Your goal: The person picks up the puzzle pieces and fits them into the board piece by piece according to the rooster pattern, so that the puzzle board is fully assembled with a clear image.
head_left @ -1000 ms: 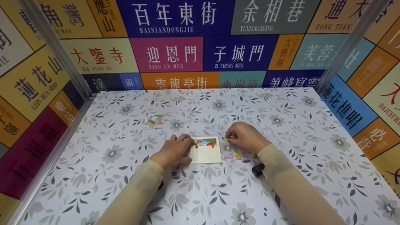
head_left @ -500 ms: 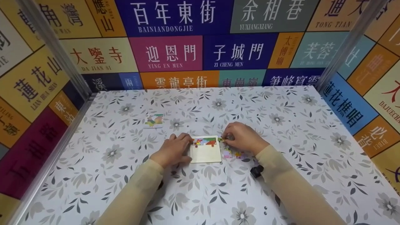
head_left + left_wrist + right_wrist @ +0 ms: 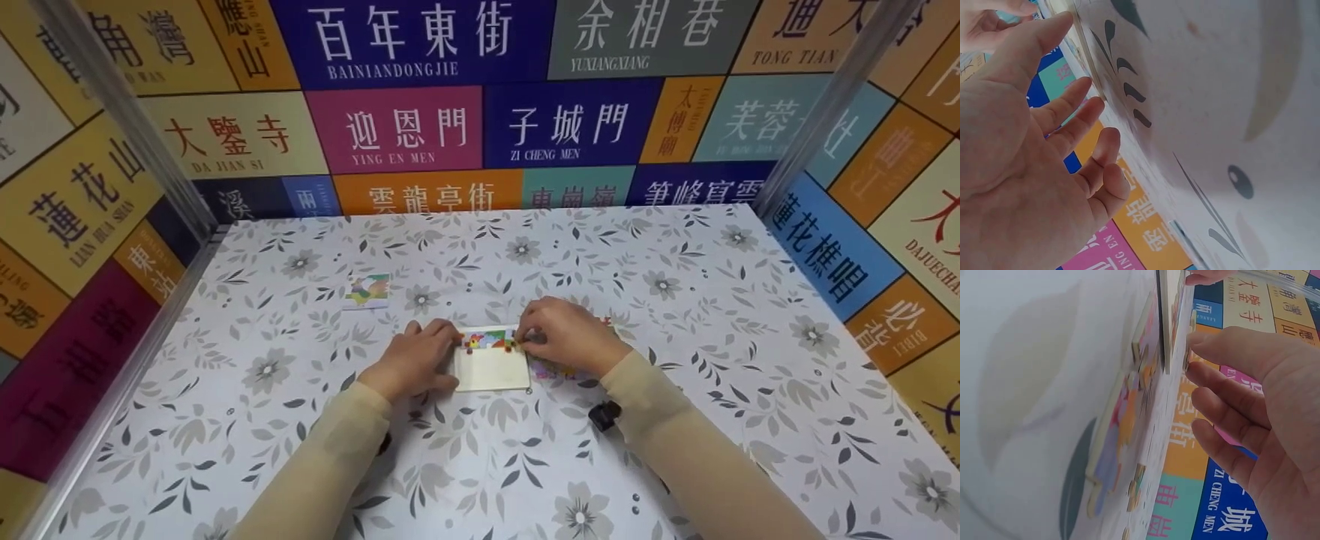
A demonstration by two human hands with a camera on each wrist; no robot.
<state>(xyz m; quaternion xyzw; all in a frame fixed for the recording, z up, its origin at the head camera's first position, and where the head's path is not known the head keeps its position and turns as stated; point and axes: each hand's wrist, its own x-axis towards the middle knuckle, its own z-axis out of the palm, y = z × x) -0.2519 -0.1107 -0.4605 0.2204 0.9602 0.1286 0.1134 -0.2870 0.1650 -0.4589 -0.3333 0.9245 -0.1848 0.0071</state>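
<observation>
A small white puzzle tray [image 3: 491,373] lies on the table in the head view, with colourful jigsaw pieces [image 3: 481,340] along its far side. My left hand [image 3: 415,360] rests at the tray's left edge, thumb near the front corner and fingers near the back one. In the left wrist view the fingertips [image 3: 1095,104] touch that edge, loosely bent. At the tray's back right corner, my right hand [image 3: 576,334] pinches a puzzle piece [image 3: 1187,355] between thumb and index finger. The held piece is mostly hidden by the fingers in the head view.
Several loose puzzle pieces [image 3: 1107,444] lie right of the tray, partly under my right hand. A small colourful picture square [image 3: 367,291] sits farther back on the left of the flowered tablecloth [image 3: 450,465]. Walls with printed signs [image 3: 409,129] enclose the back and sides.
My right hand has moved left with the pinched puzzle piece, from beside the tray to over its back right corner. My left hand has stayed at the left edge.
</observation>
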